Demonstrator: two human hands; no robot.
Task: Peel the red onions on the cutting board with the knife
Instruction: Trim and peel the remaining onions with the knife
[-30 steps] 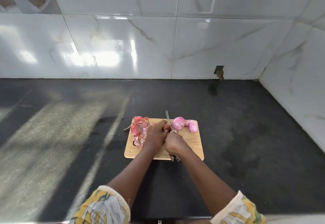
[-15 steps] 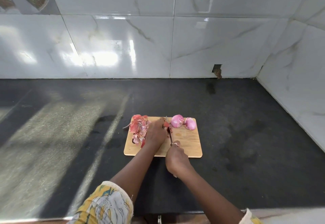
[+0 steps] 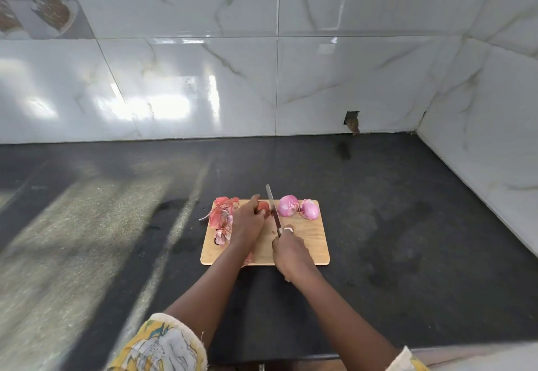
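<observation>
A wooden cutting board (image 3: 308,242) lies on the black counter. My left hand (image 3: 247,222) holds a red unpeeled onion (image 3: 263,206) down on the board's far edge, fingers curled over it. My right hand (image 3: 289,254) grips the handle of a knife (image 3: 273,210), whose blade stands just right of that onion, tip pointing away from me. Two peeled pink onions (image 3: 288,205) (image 3: 310,210) sit at the board's far right. A pile of red onion skins (image 3: 222,216) covers the board's left side.
The black counter (image 3: 393,239) extends widely around the board. White marble-tiled walls (image 3: 262,85) close off the back and the right side. A small hole in the tile (image 3: 351,121) sits at the back wall's base.
My right hand drew back toward me with the knife, then pushed the blade forward again alongside the onion. My left hand stayed on the onion.
</observation>
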